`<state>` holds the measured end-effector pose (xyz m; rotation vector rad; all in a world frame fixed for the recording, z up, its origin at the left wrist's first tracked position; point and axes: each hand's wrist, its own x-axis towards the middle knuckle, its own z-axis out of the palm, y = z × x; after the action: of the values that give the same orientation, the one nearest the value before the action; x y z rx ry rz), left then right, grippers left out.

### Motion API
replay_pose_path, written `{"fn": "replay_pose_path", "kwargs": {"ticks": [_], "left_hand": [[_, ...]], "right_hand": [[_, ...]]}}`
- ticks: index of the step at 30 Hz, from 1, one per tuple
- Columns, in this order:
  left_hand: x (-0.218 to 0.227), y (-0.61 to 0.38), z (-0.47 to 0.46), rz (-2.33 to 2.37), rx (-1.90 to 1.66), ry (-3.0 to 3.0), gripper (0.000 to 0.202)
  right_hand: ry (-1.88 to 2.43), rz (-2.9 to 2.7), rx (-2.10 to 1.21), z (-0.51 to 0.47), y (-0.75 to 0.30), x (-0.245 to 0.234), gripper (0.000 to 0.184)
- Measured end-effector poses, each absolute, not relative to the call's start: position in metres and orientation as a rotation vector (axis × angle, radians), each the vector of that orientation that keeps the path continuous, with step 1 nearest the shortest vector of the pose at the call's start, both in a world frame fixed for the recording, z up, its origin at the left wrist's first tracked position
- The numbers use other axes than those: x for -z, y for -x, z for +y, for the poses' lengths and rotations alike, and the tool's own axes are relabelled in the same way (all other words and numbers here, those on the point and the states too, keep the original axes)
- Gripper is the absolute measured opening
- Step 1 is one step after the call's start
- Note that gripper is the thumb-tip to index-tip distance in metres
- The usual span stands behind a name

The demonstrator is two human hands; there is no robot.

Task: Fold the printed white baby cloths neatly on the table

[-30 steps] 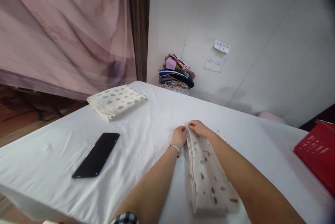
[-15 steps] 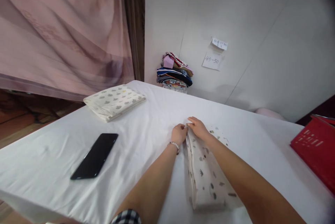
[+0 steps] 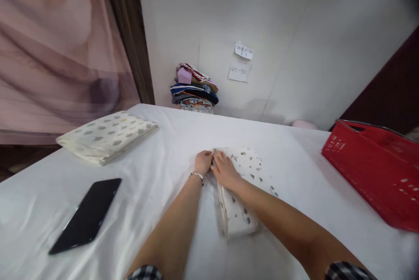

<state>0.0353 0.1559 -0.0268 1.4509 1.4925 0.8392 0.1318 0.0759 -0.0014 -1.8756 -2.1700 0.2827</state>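
A red basket (image 3: 369,175) sits at the right of the white surface (image 3: 163,149), its inside hidden by its wall. Mid-surface lies a folded cream cloth (image 3: 242,214) with small dark motifs. The left hand (image 3: 203,162) is curled gripping its far corner, and the right hand (image 3: 224,169) lies flat on it.

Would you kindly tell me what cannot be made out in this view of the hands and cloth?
Head view:
Upper wall note: writing too small.
Red basket: inside hidden by its wall, right end cut off.
Patterned cloth: middle hidden under the right hand and forearm.
Left hand: grip hidden by its own back.
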Motion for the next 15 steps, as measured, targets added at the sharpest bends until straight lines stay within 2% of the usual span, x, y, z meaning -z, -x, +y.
{"fn": "replay_pose_path", "kwargs": {"ticks": [4, 9, 15], "left_hand": [[0.026, -0.035, 0.156, 1.483, -0.829, -1.446, 0.028], [0.027, -0.034, 0.155, 1.49, -0.811, -1.461, 0.028], [0.015, -0.033, 0.152, 1.548, -0.8, -1.528, 0.035]], "right_hand": [[1.86, -2.164, -0.367, 0.04, -0.118, 0.004, 0.063], [1.748, -2.252, -0.304, 0.015, -0.093, 0.012, 0.071], [1.73, -2.3, -0.219, 0.009, -0.085, 0.014, 0.066]]}}
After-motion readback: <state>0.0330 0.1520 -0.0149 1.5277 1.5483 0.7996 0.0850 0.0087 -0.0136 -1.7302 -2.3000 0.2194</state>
